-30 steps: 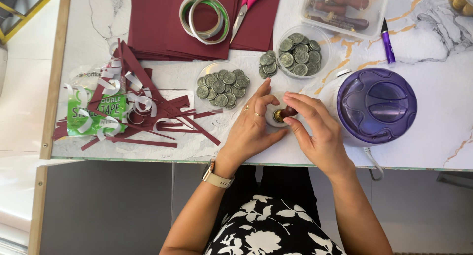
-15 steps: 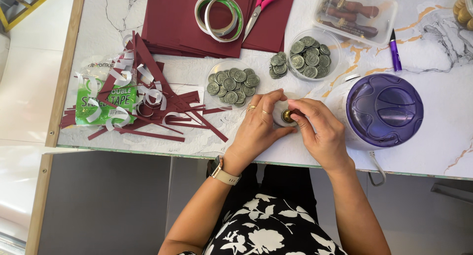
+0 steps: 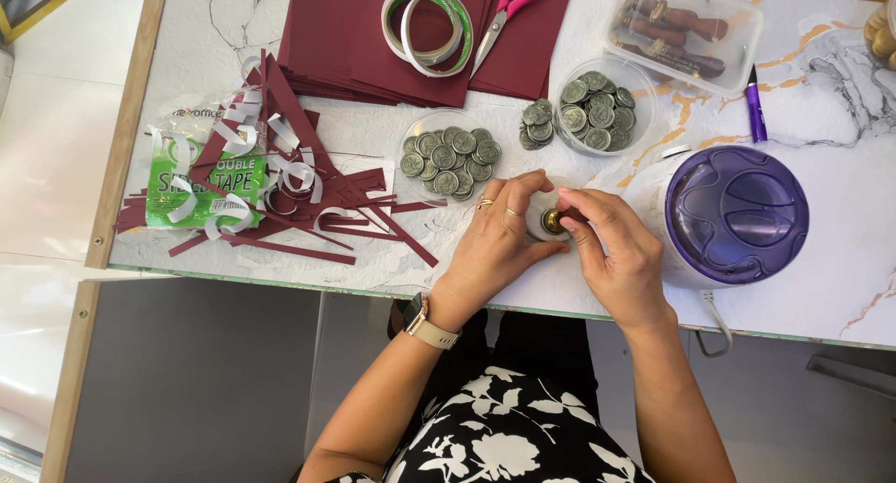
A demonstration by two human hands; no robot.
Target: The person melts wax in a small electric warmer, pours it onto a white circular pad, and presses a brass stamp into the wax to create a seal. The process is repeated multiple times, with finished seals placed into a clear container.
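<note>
Fingers of the left hand (image 3: 499,236) and right hand (image 3: 616,250) close together on a small white roll (image 3: 544,214) with a brass-coloured piece (image 3: 554,223) at its middle, both grips pinched shut on it just above the marble table (image 3: 840,268). Green-grey round seals (image 3: 448,156) sit in a clear dish just beyond the left hand; a purple-lidded pot (image 3: 737,214) stands beside the right.

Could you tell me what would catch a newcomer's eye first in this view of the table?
Probably the two hands at the table's near edge: the left hand and right hand meet over a small round gold-centred piece. Just right of them sits a purple domed appliance. To the left lies a heap of maroon paper strips, and behind the hands are two clear dishes of greenish round seals.
</note>
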